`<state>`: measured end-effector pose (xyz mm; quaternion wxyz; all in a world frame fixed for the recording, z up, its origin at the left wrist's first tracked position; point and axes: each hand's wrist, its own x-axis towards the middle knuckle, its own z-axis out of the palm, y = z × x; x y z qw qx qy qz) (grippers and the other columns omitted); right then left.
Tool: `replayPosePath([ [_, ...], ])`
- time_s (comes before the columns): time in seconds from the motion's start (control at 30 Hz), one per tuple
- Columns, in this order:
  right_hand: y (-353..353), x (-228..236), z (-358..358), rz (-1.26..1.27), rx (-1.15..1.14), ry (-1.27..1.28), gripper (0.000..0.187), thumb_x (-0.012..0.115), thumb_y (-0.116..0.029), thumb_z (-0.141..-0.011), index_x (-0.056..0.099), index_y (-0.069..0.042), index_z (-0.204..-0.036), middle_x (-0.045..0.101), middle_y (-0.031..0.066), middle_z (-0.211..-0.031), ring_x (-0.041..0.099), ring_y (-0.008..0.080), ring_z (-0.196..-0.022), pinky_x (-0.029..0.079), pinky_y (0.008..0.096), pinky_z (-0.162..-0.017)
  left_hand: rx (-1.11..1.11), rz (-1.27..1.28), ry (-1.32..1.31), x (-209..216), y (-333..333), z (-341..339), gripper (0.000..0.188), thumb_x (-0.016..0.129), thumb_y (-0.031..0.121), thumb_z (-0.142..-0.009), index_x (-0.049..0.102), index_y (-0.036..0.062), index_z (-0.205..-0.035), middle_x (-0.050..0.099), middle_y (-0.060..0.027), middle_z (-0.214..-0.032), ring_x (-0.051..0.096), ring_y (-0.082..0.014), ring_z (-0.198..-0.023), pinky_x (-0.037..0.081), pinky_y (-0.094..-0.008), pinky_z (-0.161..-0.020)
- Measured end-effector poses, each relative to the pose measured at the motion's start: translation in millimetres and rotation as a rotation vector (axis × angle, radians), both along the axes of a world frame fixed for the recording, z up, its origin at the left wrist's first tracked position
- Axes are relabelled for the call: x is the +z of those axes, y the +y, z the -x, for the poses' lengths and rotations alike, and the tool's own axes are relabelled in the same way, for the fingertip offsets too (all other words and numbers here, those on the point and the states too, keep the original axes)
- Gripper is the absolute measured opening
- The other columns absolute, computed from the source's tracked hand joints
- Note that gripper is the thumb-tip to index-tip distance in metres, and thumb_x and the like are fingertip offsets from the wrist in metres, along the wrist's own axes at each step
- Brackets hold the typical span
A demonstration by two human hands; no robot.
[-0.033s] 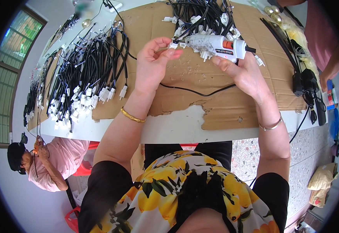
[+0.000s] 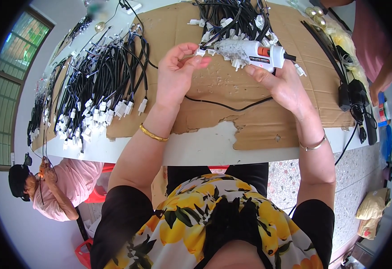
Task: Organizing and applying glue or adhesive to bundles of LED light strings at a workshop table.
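Note:
My right hand (image 2: 285,85) is closed round a white hot glue gun (image 2: 274,57) with an orange part and a black stick end at its back. The gun's nozzle end is coated in clumpy, greyish glue and points left. Just beyond the nozzle, my left hand (image 2: 178,74) pinches a small white connector (image 2: 200,52) between thumb and fingers. Black wire runs from that connector toward the far pile. Directly behind the gun lies a heap of black cables (image 2: 232,15) with white connectors at their near ends.
Another large bundle of black cables (image 2: 110,76) with white connectors lies at the left. Brown cardboard (image 2: 267,130), torn at its near edge, covers much of the white table (image 2: 205,150). Black adapters (image 2: 355,96) lie at the right. Co-workers sit at left (image 2: 65,188) and stand at far right.

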<state>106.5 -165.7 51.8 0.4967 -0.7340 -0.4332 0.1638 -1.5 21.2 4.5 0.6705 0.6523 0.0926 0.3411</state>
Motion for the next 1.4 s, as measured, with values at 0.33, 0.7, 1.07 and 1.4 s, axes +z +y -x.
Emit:
replayPosePath([
  [0.33,-0.6,-0.7,-0.1,0.016,-0.011,0.010,0.027,0.058,-0.017,-0.082,0.056,0.002,-0.101,0.059,0.0017,-0.087,0.048,0.0077,-0.078,0.041,0.0241,-0.072,-0.125,0.249,-0.019,0.4,3.5,2.7,0.015,0.048,-0.003,-0.083,0.052,-0.0045,-0.097,0.059,-0.0137,-0.090,0.061,-0.0220,-0.073,0.051,-0.0293,-0.068],
  [0.7,2.3,-2.0,-2.3,-0.004,-0.011,0.047,0.025,0.056,-0.012,-0.082,0.055,0.002,-0.102,0.059,0.0021,-0.088,0.050,0.0073,-0.080,0.042,0.0231,-0.072,-0.084,0.105,0.006,-2.0,4.4,5.4,0.009,0.053,0.001,-0.082,0.051,0.0014,-0.090,0.061,-0.0145,-0.090,0.057,-0.0154,-0.067,0.048,-0.0267,-0.064],
  [1.07,2.6,-3.6,-3.2,-0.035,-0.016,0.055,0.026,0.057,-0.014,-0.081,0.055,0.001,-0.103,0.059,0.0015,-0.088,0.049,0.0067,-0.078,0.041,0.0226,-0.069,-0.055,0.066,0.099,1.1,-2.7,1.6,0.018,0.051,-0.002,-0.082,0.044,-0.0039,-0.098,0.060,-0.0162,-0.095,0.061,-0.0179,-0.074,0.049,-0.0251,-0.065],
  [1.4,2.5,-9.1,-6.5,0.004,-0.005,0.048,0.028,0.058,-0.019,-0.082,0.055,0.001,-0.103,0.058,0.0002,-0.088,0.047,0.0065,-0.076,0.040,0.0217,-0.066,-0.090,0.056,0.101,-2.0,1.2,1.2,0.022,0.049,0.007,-0.086,0.047,-0.0052,-0.105,0.059,-0.0159,-0.100,0.061,-0.0196,-0.080,0.049,-0.0270,-0.068],
])
